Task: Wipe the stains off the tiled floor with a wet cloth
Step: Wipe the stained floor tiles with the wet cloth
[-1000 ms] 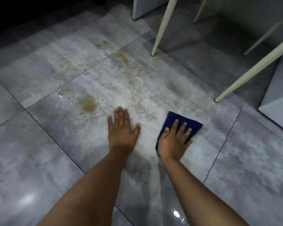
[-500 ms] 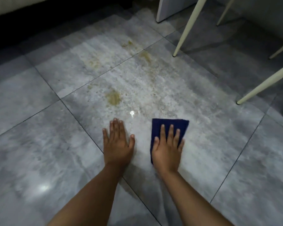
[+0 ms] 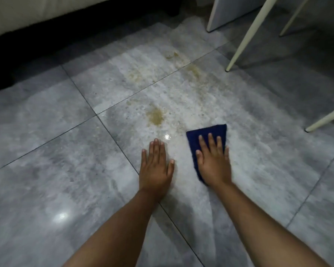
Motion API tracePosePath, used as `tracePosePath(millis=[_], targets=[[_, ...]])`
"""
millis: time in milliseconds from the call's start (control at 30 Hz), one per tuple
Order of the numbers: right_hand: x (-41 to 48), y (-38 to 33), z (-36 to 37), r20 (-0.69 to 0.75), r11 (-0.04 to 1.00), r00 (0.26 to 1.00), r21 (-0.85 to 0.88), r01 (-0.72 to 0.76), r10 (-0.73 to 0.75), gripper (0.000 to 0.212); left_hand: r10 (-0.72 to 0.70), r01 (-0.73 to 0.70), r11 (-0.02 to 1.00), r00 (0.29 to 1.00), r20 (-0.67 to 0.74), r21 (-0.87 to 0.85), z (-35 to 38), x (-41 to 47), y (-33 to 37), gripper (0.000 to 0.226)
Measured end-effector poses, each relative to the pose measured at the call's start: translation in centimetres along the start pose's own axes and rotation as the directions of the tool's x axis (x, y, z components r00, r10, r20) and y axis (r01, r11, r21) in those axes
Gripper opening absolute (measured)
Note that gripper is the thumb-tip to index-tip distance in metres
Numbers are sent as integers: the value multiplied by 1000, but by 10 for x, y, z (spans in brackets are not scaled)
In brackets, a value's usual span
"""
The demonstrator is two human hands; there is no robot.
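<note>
A dark blue cloth (image 3: 208,134) lies flat on the grey tiled floor (image 3: 56,170), pressed down by my right hand (image 3: 213,162), whose fingers are spread over it. My left hand (image 3: 155,168) rests flat on the tile beside it, palm down, holding nothing. A brown stain (image 3: 155,116) sits just beyond and to the left of the cloth. Fainter brown smears (image 3: 194,69) and another patch (image 3: 172,54) lie farther away, near a grout line. The floor around the stains looks wet and whitish.
Cream chair legs (image 3: 247,35) slant down to the floor at the upper right, with another leg (image 3: 324,120) at the right edge. A white panel (image 3: 224,12) stands at the top. A pale bed or sofa edge (image 3: 37,14) with dark shadow below fills the upper left.
The view has shifted, so the stains now sit nearer the centre. My right hand has moved with the cloth across the tile, closer to the brown stain. My left hand stays flat.
</note>
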State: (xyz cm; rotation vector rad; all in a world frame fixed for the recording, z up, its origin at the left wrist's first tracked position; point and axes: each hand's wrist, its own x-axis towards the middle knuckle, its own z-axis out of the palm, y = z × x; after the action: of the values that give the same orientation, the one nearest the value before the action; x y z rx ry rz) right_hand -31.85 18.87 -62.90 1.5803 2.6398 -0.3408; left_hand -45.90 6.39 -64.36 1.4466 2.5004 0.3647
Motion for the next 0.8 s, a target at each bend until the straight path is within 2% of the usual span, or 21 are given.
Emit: tracePosePath(millis=[67, 133, 167, 233, 300, 367, 433, 500, 533, 667, 733, 800], targets=[[16, 14, -4, -9, 990, 990, 11, -138, 138, 54, -30, 30, 999, 999, -42, 11, -9, 4, -19, 68], [4, 15, -5, -29, 934, 937, 93, -345, 349, 54, -92, 93, 995, 994, -59, 22, -21, 13, -43, 71], [-10, 6, -1, -30, 911, 915, 113, -397, 402, 55, -122, 125, 991, 991, -51, 39, -28, 20, -59, 72], [-44, -26, 11, -63, 944, 944, 99, -316, 323, 54, -177, 181, 981, 982, -61, 70, -43, 35, -93, 74], [-73, -66, 25, -91, 993, 992, 89, -80, 88, 53, -244, 253, 964, 965, -97, 86, -55, 44, -124, 72], [-74, -104, 36, -66, 988, 989, 76, 136, -131, 56, -317, 327, 940, 942, -107, 96, -62, 48, -147, 67], [-47, -132, 38, -65, 963, 963, 46, 266, -263, 55, -351, 360, 929, 930, -108, 86, -61, 46, -158, 66], [-11, -143, 38, -78, 955, 953, 3, 295, -294, 55, -357, 367, 927, 927, -116, 79, -57, 46, -163, 66], [3, -141, 37, -82, 965, 962, -2, 261, -260, 56, -360, 371, 926, 925, -122, 76, -55, 47, -163, 66], [-3, -134, 37, -117, 997, 993, 74, 16, -7, 59, -382, 391, 919, 915, -128, 53, -55, 49, -163, 67], [-21, -150, 38, -91, 995, 994, 83, 60, -53, 57, -386, 394, 918, 915, -119, 49, -54, 49, -162, 68], [-17, -168, 41, -43, 972, 973, 51, 230, -228, 56, -384, 391, 919, 916, -113, 51, -54, 49, -162, 66]])
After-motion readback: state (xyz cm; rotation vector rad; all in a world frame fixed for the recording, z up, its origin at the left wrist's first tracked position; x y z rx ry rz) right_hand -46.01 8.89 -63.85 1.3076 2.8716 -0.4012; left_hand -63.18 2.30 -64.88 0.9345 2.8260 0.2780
